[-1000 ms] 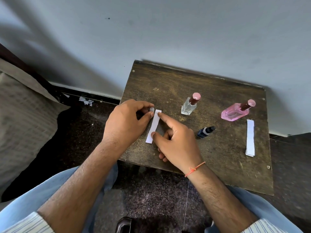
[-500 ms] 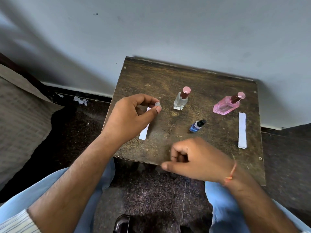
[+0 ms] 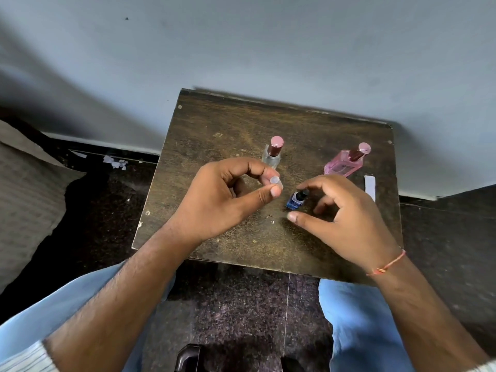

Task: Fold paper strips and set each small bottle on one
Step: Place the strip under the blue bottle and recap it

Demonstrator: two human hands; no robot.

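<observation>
Left hand [image 3: 222, 200]: risk first; the small pale vial [image 3: 276, 183] I pinch between thumb tip and forefinger is slick and tiny, so a loose pinch could drop it onto the wooden table [image 3: 241, 124] and let it roll off the edge; grip is nearly closed, only the vial's width between the two tips, other fingers curled beneath.

Clear bottle [image 3: 272, 155]: stands upright just behind my left fingers; a careless knuckle could tip it; no strip shows under it from here.

Blue bottle [image 3: 295, 200]: stands between my two hands, leaning slightly in this view; risk is knocking it over as I close in.

Right hand [image 3: 346, 213]: fingers arched in a wide curl around the blue bottle, thumb low and forward, forefinger near the dark cap; I cannot tell whether it touches yet; it holds nothing firmly.

Pink bottle [image 3: 346, 163]: upright behind my right hand, apart from it.

Paper strip [image 3: 369, 185]: lies flat at the table's right edge, partly hidden by my hand, easily brushed off.
</observation>
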